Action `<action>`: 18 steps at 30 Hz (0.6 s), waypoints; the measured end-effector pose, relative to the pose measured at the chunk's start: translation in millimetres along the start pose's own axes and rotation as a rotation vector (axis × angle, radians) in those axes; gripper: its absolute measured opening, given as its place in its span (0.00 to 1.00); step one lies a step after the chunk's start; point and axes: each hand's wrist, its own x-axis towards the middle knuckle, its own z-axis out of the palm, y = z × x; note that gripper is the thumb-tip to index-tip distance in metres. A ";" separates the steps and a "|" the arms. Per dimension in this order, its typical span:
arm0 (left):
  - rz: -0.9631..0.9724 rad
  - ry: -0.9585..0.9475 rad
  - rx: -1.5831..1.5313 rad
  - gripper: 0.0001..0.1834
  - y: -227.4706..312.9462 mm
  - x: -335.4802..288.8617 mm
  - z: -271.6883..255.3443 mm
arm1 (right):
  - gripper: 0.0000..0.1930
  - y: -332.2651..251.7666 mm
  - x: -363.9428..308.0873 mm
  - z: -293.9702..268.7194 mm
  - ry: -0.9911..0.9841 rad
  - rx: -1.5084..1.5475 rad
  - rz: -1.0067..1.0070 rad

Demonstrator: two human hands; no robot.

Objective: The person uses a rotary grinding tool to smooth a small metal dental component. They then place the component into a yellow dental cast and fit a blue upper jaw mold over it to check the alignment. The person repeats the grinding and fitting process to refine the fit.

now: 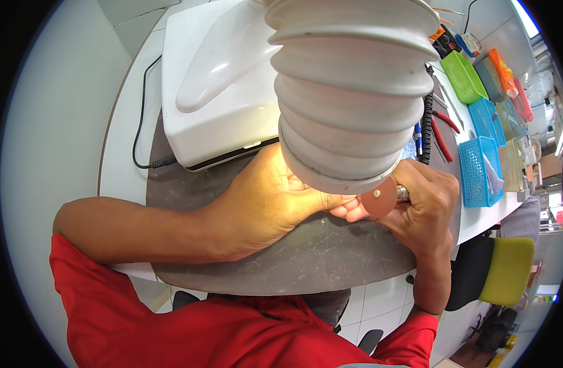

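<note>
Under the white corrugated hose (pixel 349 80), my two hands meet in bright light. My right hand (pixel 425 202) is closed round a rotary handpiece (pixel 403 194), of which only a short metal end shows. A flat reddish-brown disc (pixel 379 199) with a pale metal centre is fitted to it. My left hand (pixel 275 196) is closed, thumb pointing toward the disc. Whatever it pinches is hidden behind the hose's rim and my fingers. The fingertips of both hands lie close together beside the disc.
A white machine housing (pixel 226 132) with a black cable (pixel 135 135) stands at the back left on the scratched grey mat (pixel 281 270). To the right lie red-handled pliers (pixel 442 138), a coiled black cord (pixel 427 122), and blue (pixel 479 172) and green baskets (pixel 462 76).
</note>
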 end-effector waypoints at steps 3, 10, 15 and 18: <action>0.009 -0.028 -0.045 0.06 -1.7 0.5 -0.9 | 0.20 1.1 -0.8 -0.4 0.002 -0.001 -0.006; -0.006 0.008 -0.091 0.10 1.5 -2.4 -1.7 | 0.21 4.1 -2.9 -1.7 0.030 0.021 0.027; 0.000 0.094 -0.039 0.13 -2.7 -4.0 -1.3 | 0.20 4.7 -2.3 1.9 0.063 0.011 0.004; -0.001 0.053 -0.031 0.14 -2.8 -2.6 -3.0 | 0.20 3.4 -1.3 1.9 0.063 -0.002 0.000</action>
